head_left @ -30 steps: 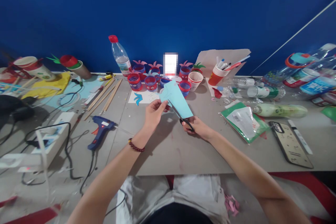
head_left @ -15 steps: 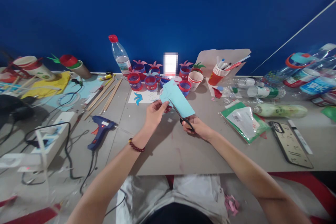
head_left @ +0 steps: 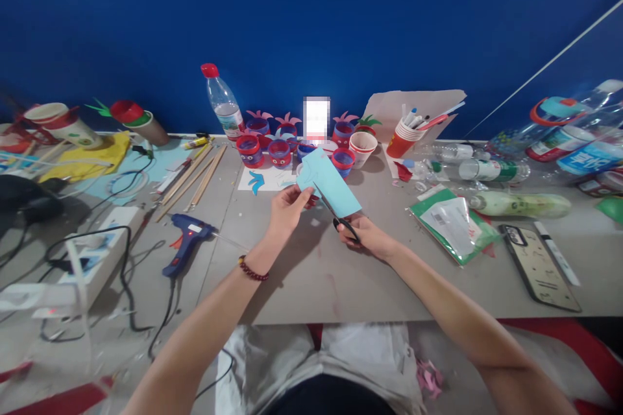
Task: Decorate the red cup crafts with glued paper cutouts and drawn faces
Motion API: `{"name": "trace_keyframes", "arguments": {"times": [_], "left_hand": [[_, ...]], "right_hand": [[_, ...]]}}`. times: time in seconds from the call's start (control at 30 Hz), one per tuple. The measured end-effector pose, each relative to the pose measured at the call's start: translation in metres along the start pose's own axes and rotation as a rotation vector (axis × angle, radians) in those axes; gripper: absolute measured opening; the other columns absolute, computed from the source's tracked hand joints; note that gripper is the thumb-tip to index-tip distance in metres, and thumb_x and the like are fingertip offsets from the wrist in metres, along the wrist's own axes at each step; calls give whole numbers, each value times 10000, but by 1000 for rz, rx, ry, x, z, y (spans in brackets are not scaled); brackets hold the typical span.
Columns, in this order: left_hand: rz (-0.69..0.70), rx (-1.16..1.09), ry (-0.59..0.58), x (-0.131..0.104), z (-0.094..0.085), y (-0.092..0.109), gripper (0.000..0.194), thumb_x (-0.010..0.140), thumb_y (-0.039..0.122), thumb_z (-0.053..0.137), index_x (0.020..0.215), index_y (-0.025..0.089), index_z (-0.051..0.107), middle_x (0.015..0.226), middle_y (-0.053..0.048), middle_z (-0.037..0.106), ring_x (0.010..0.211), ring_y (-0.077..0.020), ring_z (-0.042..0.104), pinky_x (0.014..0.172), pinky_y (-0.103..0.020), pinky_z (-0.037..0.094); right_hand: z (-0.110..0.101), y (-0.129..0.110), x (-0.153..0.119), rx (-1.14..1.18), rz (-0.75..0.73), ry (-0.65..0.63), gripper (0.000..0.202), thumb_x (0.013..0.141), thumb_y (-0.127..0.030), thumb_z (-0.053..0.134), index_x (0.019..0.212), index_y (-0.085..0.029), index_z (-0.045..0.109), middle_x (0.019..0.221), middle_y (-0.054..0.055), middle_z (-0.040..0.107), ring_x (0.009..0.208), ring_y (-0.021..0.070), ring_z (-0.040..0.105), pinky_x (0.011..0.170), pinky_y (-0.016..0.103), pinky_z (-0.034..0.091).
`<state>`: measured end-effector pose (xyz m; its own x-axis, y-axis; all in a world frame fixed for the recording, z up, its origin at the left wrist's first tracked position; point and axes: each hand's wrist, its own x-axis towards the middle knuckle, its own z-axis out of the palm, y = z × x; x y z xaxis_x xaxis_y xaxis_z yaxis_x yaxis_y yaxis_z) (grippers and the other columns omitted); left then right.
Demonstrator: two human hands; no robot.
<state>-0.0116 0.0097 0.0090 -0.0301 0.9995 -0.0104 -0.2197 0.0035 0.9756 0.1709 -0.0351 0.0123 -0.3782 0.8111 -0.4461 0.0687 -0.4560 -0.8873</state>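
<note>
My left hand (head_left: 291, 206) pinches the left edge of a light blue sheet of paper (head_left: 335, 188) above the table. Faint drawn lines show on the upper part of the sheet. In my right hand (head_left: 364, 237) are black-handled scissors (head_left: 346, 231), fingers through the loops, with the blades reaching up into a cut in the paper. Behind the paper stand several small red and purple cups with faces, one of them a face cup (head_left: 281, 154). A darker blue paper cutout (head_left: 256, 182) lies on a white sheet (head_left: 243, 184) to the left.
On the left lie a glue gun (head_left: 187, 243), wooden sticks (head_left: 207, 176) and a power strip (head_left: 104, 253) with cables. A water bottle (head_left: 222, 104) and a cup of pens (head_left: 403, 137) stand at the back. Rightward are plastic bottles, a green packet (head_left: 452, 224) and a phone (head_left: 539, 268).
Almost nothing differs. Both hands, the light blue paper and the scissors stay in practically the same place.
</note>
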Motion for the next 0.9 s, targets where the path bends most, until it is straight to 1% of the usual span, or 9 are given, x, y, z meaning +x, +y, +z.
{"name": "trace_keyframes", "arguments": {"times": [0.1,0.17,0.27,0.37,0.53,0.67,0.8,0.9], "left_hand": [[-2,-1,19,0,1,1,338,635,469,793,637,171,632,612,-12,669,562,-129,620,600,-265,506],[-2,-6,25,0,1,1,347,628,476,796,637,173,628,605,-9,666,556,-129,618,593,-265,505],[1,-4,22,1,1,0,357,631,484,793,623,171,621,594,-12,663,550,-124,613,589,-259,501],[4,-13,21,2,0,-1,369,621,495,798,626,170,624,584,-10,659,539,-120,607,579,-255,498],[0,-21,38,3,0,-3,374,610,497,803,642,168,628,571,-9,650,534,-121,604,573,-256,497],[0,-23,45,2,1,-1,358,632,489,787,633,169,626,579,-6,649,531,-113,598,569,-251,494],[-40,-13,-13,-2,2,2,315,631,455,790,665,171,661,633,-18,677,556,-122,615,584,-262,502],[-37,-6,-59,-4,3,3,279,637,420,788,692,168,684,656,-24,687,570,-121,614,593,-260,494]], "right_hand": [[-2,4,1,2,-8,-1,514,576,-549,804,687,-209,434,420,-85,400,352,32,254,349,188,144],[-4,8,3,15,-36,-17,485,610,-521,794,679,-206,432,438,-85,401,362,28,251,351,180,154],[-7,14,6,13,-77,-44,463,673,-506,756,632,-199,412,461,-80,400,365,20,242,350,175,154],[-9,18,8,-1,-98,-42,464,692,-497,745,601,-191,408,478,-72,404,374,18,247,350,174,157],[-8,18,7,19,-94,-36,480,665,-501,765,606,-196,399,477,-76,391,384,21,246,354,174,155],[-6,13,5,2,-83,-49,499,653,-539,758,604,-202,393,467,-75,389,377,24,237,347,180,141],[-3,5,2,-21,-34,-34,511,625,-584,754,608,-208,409,422,-82,369,360,29,231,347,189,136],[-3,5,2,-27,-49,-24,518,625,-576,758,577,-202,402,424,-77,370,361,25,238,352,188,146]]}}
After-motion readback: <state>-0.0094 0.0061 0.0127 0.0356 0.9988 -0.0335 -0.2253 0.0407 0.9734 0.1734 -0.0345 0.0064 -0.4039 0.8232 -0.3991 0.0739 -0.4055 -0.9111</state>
